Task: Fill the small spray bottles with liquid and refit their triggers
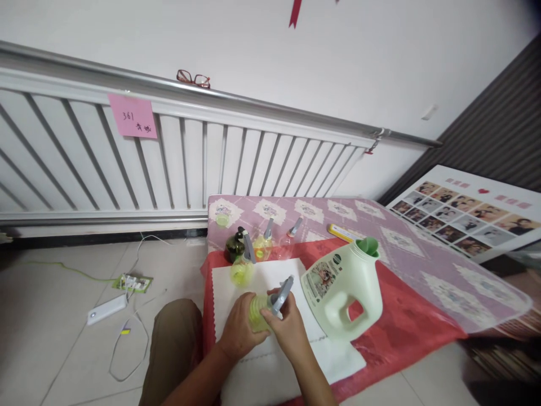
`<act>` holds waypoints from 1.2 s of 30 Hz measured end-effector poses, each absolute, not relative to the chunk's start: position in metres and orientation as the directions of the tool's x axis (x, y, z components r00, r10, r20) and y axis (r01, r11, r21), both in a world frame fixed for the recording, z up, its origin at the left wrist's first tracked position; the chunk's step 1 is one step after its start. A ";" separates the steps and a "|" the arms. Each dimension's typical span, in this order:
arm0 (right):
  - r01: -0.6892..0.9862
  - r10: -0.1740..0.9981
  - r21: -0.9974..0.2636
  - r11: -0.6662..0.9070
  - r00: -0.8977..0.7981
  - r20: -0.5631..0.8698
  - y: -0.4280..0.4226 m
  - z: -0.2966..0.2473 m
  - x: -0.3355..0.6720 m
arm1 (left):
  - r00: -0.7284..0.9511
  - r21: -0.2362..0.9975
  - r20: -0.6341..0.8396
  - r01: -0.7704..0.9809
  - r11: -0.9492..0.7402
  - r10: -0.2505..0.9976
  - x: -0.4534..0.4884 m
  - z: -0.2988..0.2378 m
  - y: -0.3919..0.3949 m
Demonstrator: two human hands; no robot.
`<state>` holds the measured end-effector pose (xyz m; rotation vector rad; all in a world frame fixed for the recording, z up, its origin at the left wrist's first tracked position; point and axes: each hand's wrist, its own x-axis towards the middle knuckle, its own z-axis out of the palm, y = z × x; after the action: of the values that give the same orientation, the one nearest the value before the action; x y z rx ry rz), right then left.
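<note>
Low over the front of a white cloth point(287, 269), my left hand point(240, 328) wraps round the yellow-green body of a spray bottle point(258, 313). Its grey trigger head is gripped by my right hand point(291, 326), the thumb against the neck. The bottle tilts slightly to the right. Just behind it stands another yellow spray bottle point(242, 274) with a grey head. Farther back are a dark green pump bottle point(233, 247), a yellow spray bottle point(264, 247) and a pink spray bottle point(286, 246). A large pale green detergent jug point(367, 290) with a green cap stands to the right.
A red cloth point(406, 304) covers part of the table under a patterned tablecloth point(393, 231). A yellow packet point(340, 232) and a small greenish disc point(222, 220) lie toward the back. Beyond is a white radiator point(245, 160). Cables and a white power bank point(106, 309) lie on the floor.
</note>
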<state>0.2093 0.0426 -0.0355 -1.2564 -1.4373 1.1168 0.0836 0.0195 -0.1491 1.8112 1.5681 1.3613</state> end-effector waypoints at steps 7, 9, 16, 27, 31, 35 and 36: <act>0.131 0.986 -0.987 0.096 -0.149 0.076 0.035 -0.035 0.215 | -0.112 0.799 0.398 0.530 -0.284 0.910 0.084 -0.146 0.018; 0.141 0.993 -0.985 0.097 -0.084 0.086 0.036 -0.041 0.209 | -0.115 0.799 0.404 0.528 -0.289 0.907 0.084 -0.145 0.018; 0.119 0.995 -0.988 0.099 0.015 0.101 0.028 -0.055 0.195 | -0.145 0.797 0.419 0.531 -0.287 0.896 0.086 -0.140 0.019; 0.109 0.992 -0.991 0.076 0.093 0.086 0.027 -0.059 0.187 | -0.124 0.808 0.401 0.514 -0.287 0.908 0.086 -0.135 0.018; 0.095 0.995 -0.991 0.093 0.023 0.095 0.019 -0.057 0.188 | -0.130 0.820 0.378 0.506 -0.267 0.916 0.086 -0.136 0.018; 0.077 0.997 -0.995 0.066 0.020 0.068 0.018 -0.060 0.191 | -0.127 0.828 0.363 0.498 -0.257 0.923 0.086 -0.138 0.019; 0.063 0.996 -0.996 0.063 0.053 0.066 0.020 -0.061 0.190 | -0.124 0.828 0.363 0.497 -0.259 0.924 0.086 -0.139 0.019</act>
<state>0.1904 0.0203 -0.0615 -1.2317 -1.2427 1.0916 0.0859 0.0186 -0.1385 1.7300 1.5737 1.3530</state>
